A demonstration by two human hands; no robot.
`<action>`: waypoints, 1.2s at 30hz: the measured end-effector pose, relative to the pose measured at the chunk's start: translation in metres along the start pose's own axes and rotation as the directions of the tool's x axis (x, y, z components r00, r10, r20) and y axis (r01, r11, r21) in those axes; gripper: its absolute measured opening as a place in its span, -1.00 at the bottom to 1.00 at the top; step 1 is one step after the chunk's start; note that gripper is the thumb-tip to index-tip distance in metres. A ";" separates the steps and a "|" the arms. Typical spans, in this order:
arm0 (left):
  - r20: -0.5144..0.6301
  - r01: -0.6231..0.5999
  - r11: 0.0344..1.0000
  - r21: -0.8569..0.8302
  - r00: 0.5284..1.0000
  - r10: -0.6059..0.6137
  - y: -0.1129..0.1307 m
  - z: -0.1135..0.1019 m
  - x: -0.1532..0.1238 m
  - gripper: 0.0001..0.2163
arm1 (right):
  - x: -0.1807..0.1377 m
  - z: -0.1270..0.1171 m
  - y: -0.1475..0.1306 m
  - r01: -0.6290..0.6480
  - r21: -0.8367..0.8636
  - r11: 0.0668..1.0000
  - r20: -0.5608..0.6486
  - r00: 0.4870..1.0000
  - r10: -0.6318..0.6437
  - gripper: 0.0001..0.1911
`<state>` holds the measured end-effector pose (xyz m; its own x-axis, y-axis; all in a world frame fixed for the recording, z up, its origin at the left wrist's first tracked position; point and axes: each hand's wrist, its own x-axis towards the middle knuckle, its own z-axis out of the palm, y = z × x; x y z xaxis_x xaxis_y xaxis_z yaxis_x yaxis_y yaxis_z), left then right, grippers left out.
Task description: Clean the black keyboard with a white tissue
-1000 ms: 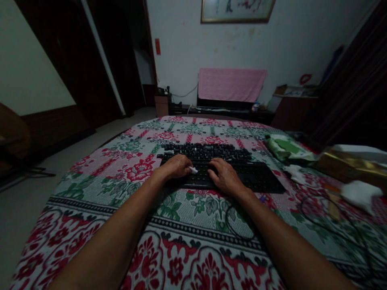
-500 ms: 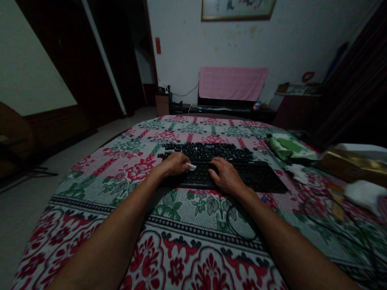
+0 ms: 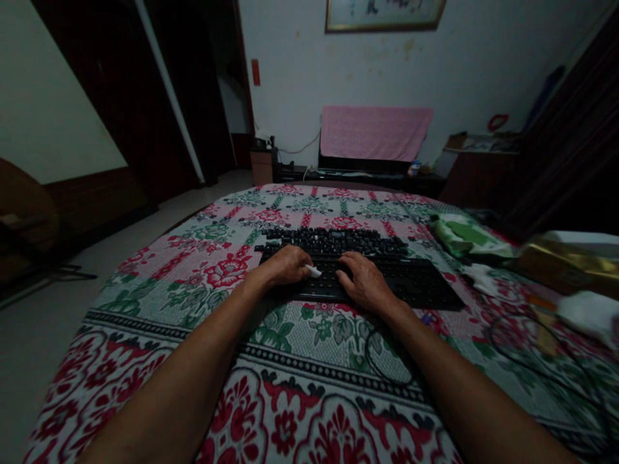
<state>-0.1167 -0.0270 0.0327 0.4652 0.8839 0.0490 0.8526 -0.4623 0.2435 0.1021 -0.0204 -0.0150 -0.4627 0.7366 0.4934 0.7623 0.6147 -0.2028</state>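
A black keyboard (image 3: pixel 416 283) lies flat on the flowered cloth (image 3: pixel 300 361) covering the table. A heap of loose black keycaps (image 3: pixel 333 240) sits along its far edge. My left hand (image 3: pixel 285 265) rests on the keyboard's left end, fingers closed around a small white object (image 3: pixel 313 271) whose tip sticks out toward the right. My right hand (image 3: pixel 365 282) lies just right of it, palm down, fingers curled onto the keys. Nothing visible is in the right hand.
A green-and-white packet (image 3: pixel 464 235) lies at the right, with white tissue (image 3: pixel 481 277), a gold box (image 3: pixel 565 267) and a white wad (image 3: pixel 587 316) beyond it. Black cable (image 3: pixel 382 374) loops near my right forearm. A pink cloth (image 3: pixel 374 132) covers something at the far wall.
Both hands stay on the keyboard in nearly the same pose. The view has drifted slightly, nothing was picked up or let go.
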 end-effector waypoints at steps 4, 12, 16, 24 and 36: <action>-0.028 -0.070 0.996 0.051 0.997 0.071 0.001 0.007 0.004 -0.77 | 0.000 0.000 0.000 -0.001 0.001 1.000 0.006 1.000 0.001 -0.71; -0.001 -0.038 0.999 0.007 0.999 0.038 -0.001 0.004 0.004 -0.76 | 0.001 0.000 0.001 0.000 0.019 1.000 -0.002 1.000 0.000 -0.72; -0.039 -0.077 0.997 0.030 0.996 0.078 0.010 0.006 0.003 -0.73 | 0.002 0.000 0.000 0.005 0.010 1.000 0.002 1.000 -0.005 -0.72; -0.007 -0.126 0.991 0.050 0.992 0.126 0.006 0.004 0.003 -0.74 | 0.000 0.000 0.000 0.001 0.007 1.000 -0.003 1.000 -0.001 -0.72; -0.030 -0.127 0.990 0.053 0.991 0.129 0.013 0.007 0.004 -0.73 | 0.000 0.002 0.001 0.006 0.004 1.000 -0.009 1.000 -0.006 -0.72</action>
<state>-0.1019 -0.0302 0.0290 0.5637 0.8188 0.1088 0.7982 -0.5739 0.1832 0.1017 -0.0195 -0.0165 -0.4634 0.7301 0.5021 0.7575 0.6205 -0.2031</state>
